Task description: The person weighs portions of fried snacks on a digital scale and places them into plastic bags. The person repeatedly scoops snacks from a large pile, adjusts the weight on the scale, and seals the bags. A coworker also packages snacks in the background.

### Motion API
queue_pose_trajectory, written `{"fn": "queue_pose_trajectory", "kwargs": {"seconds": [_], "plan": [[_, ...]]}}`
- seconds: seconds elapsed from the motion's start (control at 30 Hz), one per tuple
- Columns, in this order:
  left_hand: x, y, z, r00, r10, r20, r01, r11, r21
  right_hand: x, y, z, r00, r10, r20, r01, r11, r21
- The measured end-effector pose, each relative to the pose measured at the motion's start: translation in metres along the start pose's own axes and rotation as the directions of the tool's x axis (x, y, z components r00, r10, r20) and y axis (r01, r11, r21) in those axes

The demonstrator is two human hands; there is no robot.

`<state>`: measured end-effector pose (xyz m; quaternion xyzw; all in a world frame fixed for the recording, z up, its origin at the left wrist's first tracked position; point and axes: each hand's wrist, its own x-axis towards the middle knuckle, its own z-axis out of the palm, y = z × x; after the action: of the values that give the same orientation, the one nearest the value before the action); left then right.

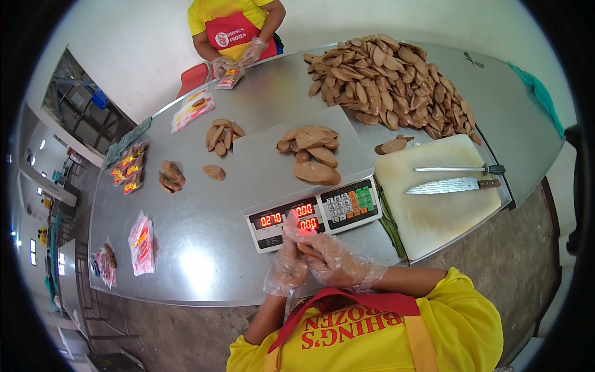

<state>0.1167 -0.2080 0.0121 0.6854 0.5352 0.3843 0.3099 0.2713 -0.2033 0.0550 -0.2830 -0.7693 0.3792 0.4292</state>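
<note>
My hands meet in front of the digital price scale [272,239], both in clear plastic gloves. My right hand [341,260] curls around a brown slice [309,251], perhaps sausage or meat loaf, which is partly hidden by the fingers. My left hand [288,267] touches the right one, its fingers pointing up over the lit display; whether it also grips the slice is hidden. On the scale's metal platform [260,158] sits a heap of brown slices [314,149]. A single slice [214,172] lies just left of the platform.
A large pile of slices [390,83] covers the far right. A knife [451,186] and sharpening steel [451,169] rest on the cutting board [395,223]. Small slice groups [223,137], printed plastic packets [142,244] and filled packs [130,167] lie leftward. Opposite, a gloved co-worker [234,37] handles a packet.
</note>
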Motion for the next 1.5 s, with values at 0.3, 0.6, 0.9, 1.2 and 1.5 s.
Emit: {"fn": "queue_pose_trajectory", "kwargs": {"seconds": [0.3,0.6,0.9,1.2,1.5], "plan": [[0.112,0.027,-0.042,0.97,-0.067,-0.233,0.116,0.971,0.207,0.023,0.004,-0.049,0.888,0.391,-0.24,-0.37,0.92,0.128],[0.067,0.009,-0.117,0.809,-0.131,-0.573,0.096,0.991,-0.092,0.052,0.029,-0.107,0.87,0.423,-0.253,-0.466,0.873,-0.142],[-0.011,0.021,-0.136,0.594,-0.13,-0.794,0.186,0.982,-0.023,0.108,0.014,-0.116,0.861,0.231,-0.454,-0.224,0.972,0.069],[-0.058,-0.006,-0.146,0.18,-0.63,-0.756,0.127,0.777,-0.617,0.035,0.05,-0.117,0.805,0.448,-0.389,-0.471,0.881,0.04],[-0.035,-0.006,-0.141,0.323,-0.491,-0.809,0.139,0.87,-0.472,0.039,0.036,-0.118,0.854,0.31,-0.417,-0.417,0.888,-0.195]]}}
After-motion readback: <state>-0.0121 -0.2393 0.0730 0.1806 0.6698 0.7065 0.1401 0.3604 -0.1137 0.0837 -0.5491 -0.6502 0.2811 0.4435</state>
